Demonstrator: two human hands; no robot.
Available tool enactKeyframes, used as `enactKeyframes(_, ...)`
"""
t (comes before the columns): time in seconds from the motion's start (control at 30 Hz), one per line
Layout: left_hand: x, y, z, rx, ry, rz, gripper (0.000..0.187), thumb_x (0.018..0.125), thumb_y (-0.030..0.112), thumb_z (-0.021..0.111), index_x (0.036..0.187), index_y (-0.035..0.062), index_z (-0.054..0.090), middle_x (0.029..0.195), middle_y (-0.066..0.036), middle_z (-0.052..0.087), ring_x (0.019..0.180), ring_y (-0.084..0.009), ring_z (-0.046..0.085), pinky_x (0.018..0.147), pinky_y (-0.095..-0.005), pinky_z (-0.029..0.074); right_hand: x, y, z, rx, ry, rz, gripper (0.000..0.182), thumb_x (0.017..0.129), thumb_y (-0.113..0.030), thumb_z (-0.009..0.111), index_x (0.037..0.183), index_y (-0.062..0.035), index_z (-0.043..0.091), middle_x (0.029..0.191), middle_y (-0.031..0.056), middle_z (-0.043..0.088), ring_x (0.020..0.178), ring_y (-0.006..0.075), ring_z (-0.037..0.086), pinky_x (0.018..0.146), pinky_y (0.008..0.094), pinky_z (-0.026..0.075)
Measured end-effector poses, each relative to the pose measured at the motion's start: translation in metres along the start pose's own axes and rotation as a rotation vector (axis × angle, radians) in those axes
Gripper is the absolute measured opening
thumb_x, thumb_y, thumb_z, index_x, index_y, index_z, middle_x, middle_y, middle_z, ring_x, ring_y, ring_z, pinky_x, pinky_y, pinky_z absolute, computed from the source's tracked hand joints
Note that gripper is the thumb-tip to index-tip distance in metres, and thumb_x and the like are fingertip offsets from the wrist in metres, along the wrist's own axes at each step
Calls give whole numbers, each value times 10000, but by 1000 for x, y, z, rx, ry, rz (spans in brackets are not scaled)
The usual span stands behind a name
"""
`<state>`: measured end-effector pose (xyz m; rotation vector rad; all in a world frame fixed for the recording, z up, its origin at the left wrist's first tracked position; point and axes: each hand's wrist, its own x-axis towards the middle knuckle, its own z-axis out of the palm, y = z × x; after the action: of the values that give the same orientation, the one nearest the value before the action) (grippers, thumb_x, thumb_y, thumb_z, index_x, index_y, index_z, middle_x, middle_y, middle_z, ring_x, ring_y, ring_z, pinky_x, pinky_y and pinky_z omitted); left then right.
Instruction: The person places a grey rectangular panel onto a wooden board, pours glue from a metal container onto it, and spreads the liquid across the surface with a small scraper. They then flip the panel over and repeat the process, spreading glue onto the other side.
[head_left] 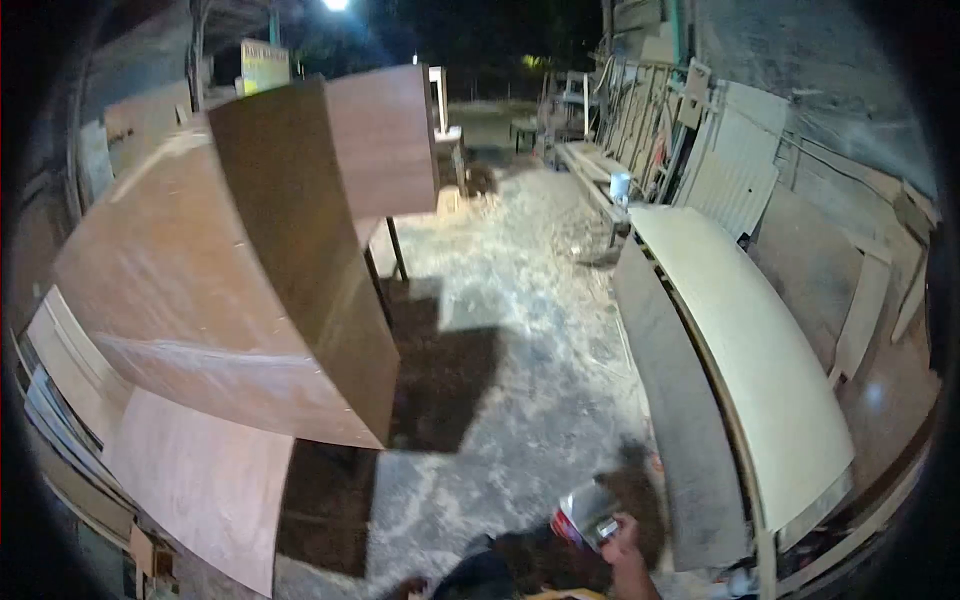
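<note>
My right hand point(622, 545) is closed on a metal can point(588, 508) with a shiny rim and a red and white label, low in the view. The fingers hold the can at its right side, and its contents are too blurred to make out. A small brown shape at the bottom edge may be part of my left hand point(410, 588). It is cut off and blurred, so its fingers do not show. Dark clothing shows between the two.
A large brown wooden panel structure point(200, 260) stands on the left, with a lighter plywood sheet point(200, 480) below it. On the right lies a long pale board point(740, 330). A white container point(620, 186) stands on a bench beyond. Dusty concrete floor point(510, 400) runs between.
</note>
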<state>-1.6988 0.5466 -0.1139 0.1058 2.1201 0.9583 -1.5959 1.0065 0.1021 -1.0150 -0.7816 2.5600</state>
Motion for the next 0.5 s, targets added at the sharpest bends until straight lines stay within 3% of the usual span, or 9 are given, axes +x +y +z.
enactKeyframes(0.03,52,47,-28,105,4,73,395,893,375,456,1012,35,618,867,-146,635,846,-280,601,776,-400,460,23,-19,-7,-36,12,-69,280,725,-330,559,923,-134,579,845,21,595,779,223,574,647,384,483)
enactKeyframes(0.07,95,110,-59,177,16,129,402,889,381,456,1006,31,618,862,-152,635,845,-288,603,777,-407,459,15,-55,48,-69,20,-134,259,726,-338,564,903,-150,576,842,15,589,767,204,568,628,368,470)
enactKeyframes(0.13,124,291,-124,203,88,191,417,881,392,457,993,23,617,850,-164,637,842,-305,606,781,-420,457,75,-102,64,-33,56,-254,241,744,-370,566,895,-183,552,849,-2,568,766,169,548,584,319,426)
enactKeyframes(0.17,224,291,-134,190,153,452,419,873,407,482,989,23,602,835,-138,631,809,-256,599,753,-382,458,91,-115,81,-38,83,-283,248,746,-371,570,913,-189,539,858,-9,559,781,154,540,576,301,411)
enactKeyframes(0.2,235,377,-166,92,36,508,374,884,374,491,978,26,593,802,-95,611,752,-182,565,706,-332,454,101,-138,110,-39,104,-318,258,748,-372,574,930,-195,526,867,-17,550,795,139,532,569,283,396)
enactKeyframes(0.23,245,447,-183,-69,84,586,309,884,314,509,970,26,580,786,-56,585,716,-132,521,682,-292,446,123,-155,121,-36,90,-343,278,749,-369,575,957,-194,513,889,-21,544,811,137,526,576,275,395)
enactKeyframes(0.3,296,548,-216,-117,56,589,285,864,269,532,1015,32,584,855,-47,613,748,-157,564,719,-300,452,168,-190,161,27,95,-402,300,748,-340,574,991,-186,488,925,-19,533,823,135,512,602,267,393)
enactKeyframes(0.4,387,610,-239,-36,169,623,301,854,285,536,1038,51,588,933,-64,632,829,-203,602,767,-318,452,285,-216,174,117,145,-295,251,758,-247,557,982,-147,505,883,16,553,748,146,523,575,273,403)
enactKeyframes(0.5,508,553,-245,90,118,330,383,856,350,513,1129,90,575,1118,-128,595,1055,-256,557,929,-362,416,396,-259,220,-2,279,-184,245,729,-214,557,952,-117,529,844,26,544,710,176,517,559,325,411)
